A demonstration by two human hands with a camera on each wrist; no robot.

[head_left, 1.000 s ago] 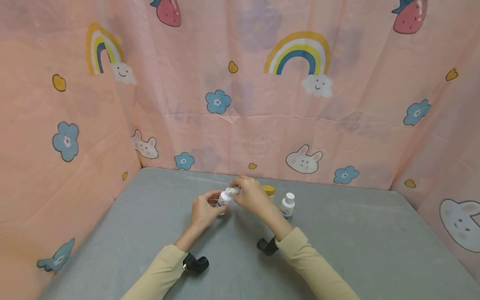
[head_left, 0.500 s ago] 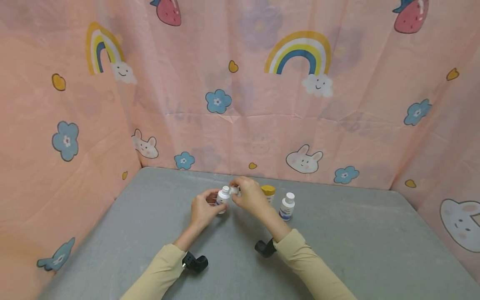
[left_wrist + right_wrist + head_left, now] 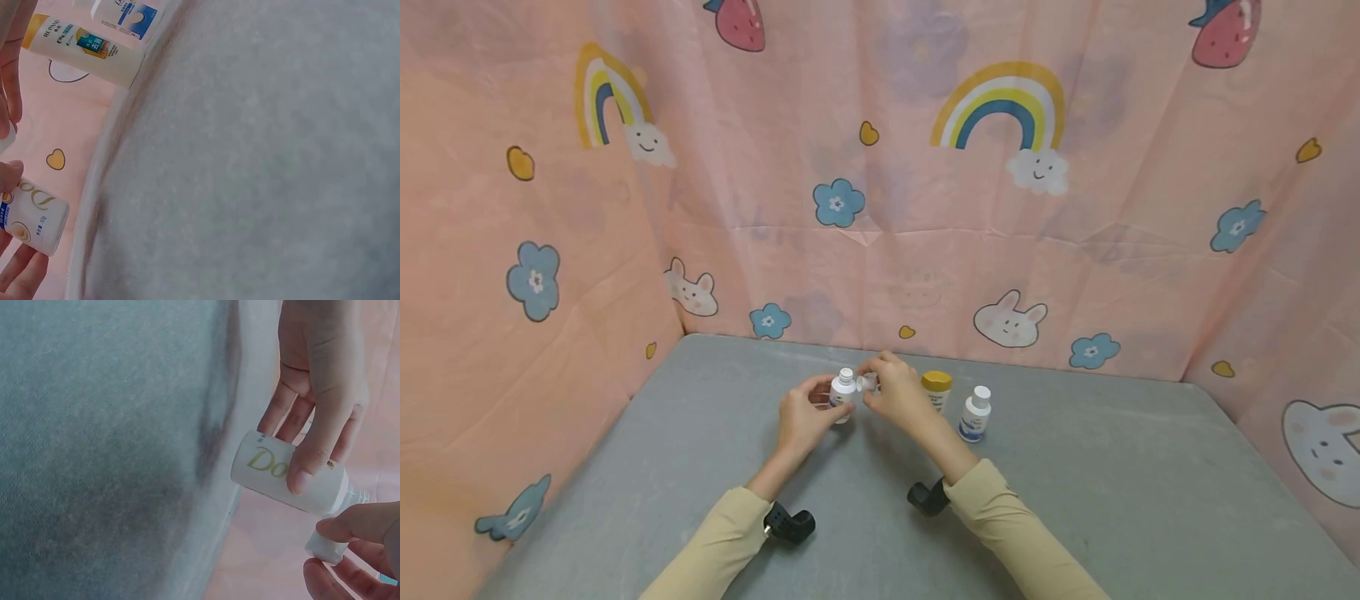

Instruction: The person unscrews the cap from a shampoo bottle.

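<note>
My left hand (image 3: 801,419) grips a small white Dove bottle (image 3: 841,398) around its body, just above the grey table. The bottle's threaded neck is bare in the head view. Close to the right of that neck, my right hand (image 3: 898,395) pinches a white cap (image 3: 867,383) between thumb and fingers. In the right wrist view the cap (image 3: 325,547) sits beside the bottle's neck, with the thumb over part of it. The left wrist view catches only the lower part of the bottle (image 3: 40,215), with fingers around it.
Behind my right forearm stands a white bottle with a yellow cap (image 3: 936,390), partly hidden. Right of it, a capped white bottle (image 3: 974,417) stands upright on the grey table (image 3: 1112,475). A pink patterned cloth (image 3: 895,275) hangs at the back and sides.
The bottle in my left hand has shifted slightly left and stands more upright. Its neck and the cap are farther apart than before. My right hand has barely moved.
</note>
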